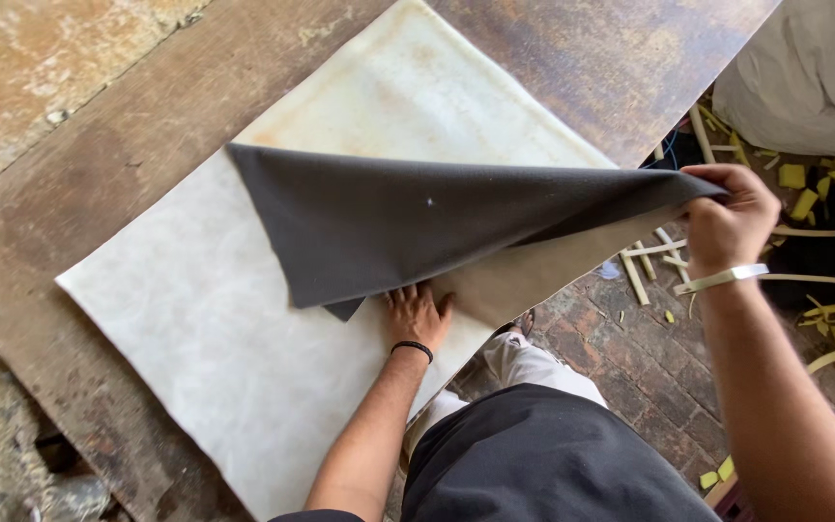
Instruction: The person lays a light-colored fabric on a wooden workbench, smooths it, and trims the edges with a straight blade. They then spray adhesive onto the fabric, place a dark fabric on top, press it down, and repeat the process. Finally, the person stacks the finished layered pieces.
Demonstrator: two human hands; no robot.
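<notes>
The raised dark grey sheet bars your way across the middle of the desk. You can pass over the pale sheet at its left. Yellow offcuts clutter the brick floor.

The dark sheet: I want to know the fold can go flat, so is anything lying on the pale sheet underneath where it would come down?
Only the left hand, pressed flat on the pale sheet under the lifted dark sheet. The right hand holds the dark sheet's corner up. Nothing else visible lies there.
</notes>
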